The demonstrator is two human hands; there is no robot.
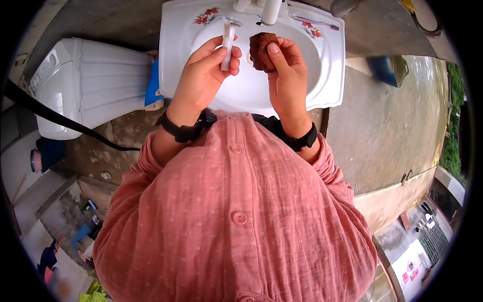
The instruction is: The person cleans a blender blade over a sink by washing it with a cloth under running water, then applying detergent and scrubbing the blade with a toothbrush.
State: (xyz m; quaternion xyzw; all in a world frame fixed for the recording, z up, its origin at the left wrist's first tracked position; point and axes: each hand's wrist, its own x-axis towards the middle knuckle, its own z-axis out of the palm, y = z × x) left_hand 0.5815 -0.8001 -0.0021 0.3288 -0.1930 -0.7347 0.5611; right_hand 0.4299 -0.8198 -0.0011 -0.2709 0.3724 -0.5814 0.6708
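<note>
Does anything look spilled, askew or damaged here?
Nothing stands out at the washbasin, where the left hand holds a white-handled tool and the right hand a brown cloth. The floor beside the washing machine is blotchy with pale patches, perhaps worn.

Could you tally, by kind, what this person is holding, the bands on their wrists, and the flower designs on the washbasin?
White-handled tool, in the left hand: 1
Crumpled brown cloth, in the right hand: 1
Black wristbands: 2
Red flower designs on the washbasin: 2
Total: 6
</note>
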